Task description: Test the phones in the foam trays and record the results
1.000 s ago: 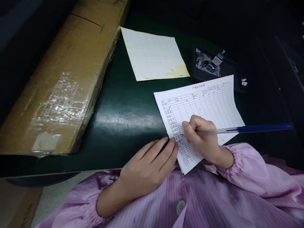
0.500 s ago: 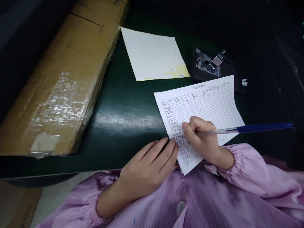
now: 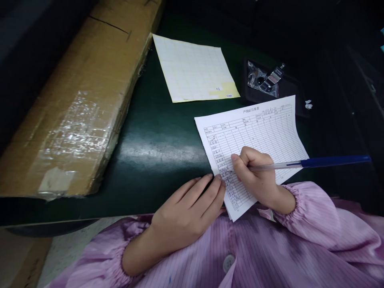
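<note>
Right hand clamped on a ballpoint pen, thumb and fingers pinching the clear barrel near the writing end; blue rear end points off to the right. Pen tip is at the left column of a printed QC daily report form, among handwritten entries; can't tell if it's touching paper. Form lies tilted on the dark green tabletop, right of center in view, lower corner reaching past the near table edge. Left hand is empty, fingers extended and slightly spread, fingertips on the form's left edge just beside the pen tip. Beyond the form: a yellow-edged label sheet, and right of that a dark tray with a clear plastic bag and a shiny metal part, exact type unclear. White scraps near the form's far right corner. Taped cardboard box far left, well apart from both hands.
</note>
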Motion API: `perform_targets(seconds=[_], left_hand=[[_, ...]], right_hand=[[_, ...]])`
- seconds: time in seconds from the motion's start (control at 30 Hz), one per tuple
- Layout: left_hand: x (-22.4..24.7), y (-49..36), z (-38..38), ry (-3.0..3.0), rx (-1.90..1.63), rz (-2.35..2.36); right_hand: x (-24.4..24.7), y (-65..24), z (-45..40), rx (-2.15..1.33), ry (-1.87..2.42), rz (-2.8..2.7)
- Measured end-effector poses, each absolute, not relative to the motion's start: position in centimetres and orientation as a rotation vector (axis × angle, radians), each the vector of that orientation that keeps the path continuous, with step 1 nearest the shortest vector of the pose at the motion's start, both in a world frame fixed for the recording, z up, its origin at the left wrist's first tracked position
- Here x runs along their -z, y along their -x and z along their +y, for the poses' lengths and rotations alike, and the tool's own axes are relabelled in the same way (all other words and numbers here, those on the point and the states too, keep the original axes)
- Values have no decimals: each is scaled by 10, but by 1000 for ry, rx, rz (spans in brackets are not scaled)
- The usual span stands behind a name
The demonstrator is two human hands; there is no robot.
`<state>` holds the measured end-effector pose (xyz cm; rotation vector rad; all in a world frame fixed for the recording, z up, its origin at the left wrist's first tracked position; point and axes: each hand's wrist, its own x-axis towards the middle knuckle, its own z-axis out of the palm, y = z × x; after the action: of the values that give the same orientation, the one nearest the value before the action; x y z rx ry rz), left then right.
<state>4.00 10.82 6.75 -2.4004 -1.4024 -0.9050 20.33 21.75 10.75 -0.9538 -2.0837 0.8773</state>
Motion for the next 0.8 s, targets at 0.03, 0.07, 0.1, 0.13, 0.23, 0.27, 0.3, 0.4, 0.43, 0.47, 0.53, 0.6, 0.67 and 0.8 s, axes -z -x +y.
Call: perform_targets(seconds=[0.03, 0.07, 0.1, 0.13, 0.23, 0.27, 0.3, 0.4, 0.43, 0.47, 0.53, 0.6, 0.67, 0.8], left_hand=[[-67, -40, 108, 2399, 907, -1404], [-67, -40, 109, 2395, 913, -1404], [-68, -40, 109, 2391, 915, -1404], [-68, -40, 109, 2387, 917, -1404], [-68, -40, 109, 2388, 912, -1400], [-68, -40, 109, 2390, 911, -1396], [-68, -39, 109, 2392, 912, -1391], [-67, -40, 109, 2393, 906, -1389], [-67, -40, 109, 2394, 901, -1392], [-67, -40, 109, 2393, 900, -1390], [-68, -40, 109, 2392, 897, -1390], [-69, -40, 109, 2392, 898, -1390], [-69, -39, 109, 2390, 897, -1396], [-69, -39, 110, 2383, 900, -1390]], right_hand=[[-107, -203, 217, -872, 958, -2083], [-107, -203, 218, -870, 962, -2080], [-107, -203, 218, -872, 964, -2077], [-107, -203, 218, -878, 963, -2074], [-107, -203, 217, -889, 956, -2066], [-107, -203, 217, -887, 954, -2066], [-107, -203, 217, -883, 953, -2066], [-108, -203, 217, -873, 953, -2069], [-108, -203, 217, -874, 957, -2064], [-108, -203, 217, -879, 969, -2055], [-108, -203, 217, -894, 1000, -2028], [-108, -203, 217, -904, 1028, -2002], [-108, -203, 217, -908, 1045, -1983], [-109, -203, 216, -960, 1070, -1933]])
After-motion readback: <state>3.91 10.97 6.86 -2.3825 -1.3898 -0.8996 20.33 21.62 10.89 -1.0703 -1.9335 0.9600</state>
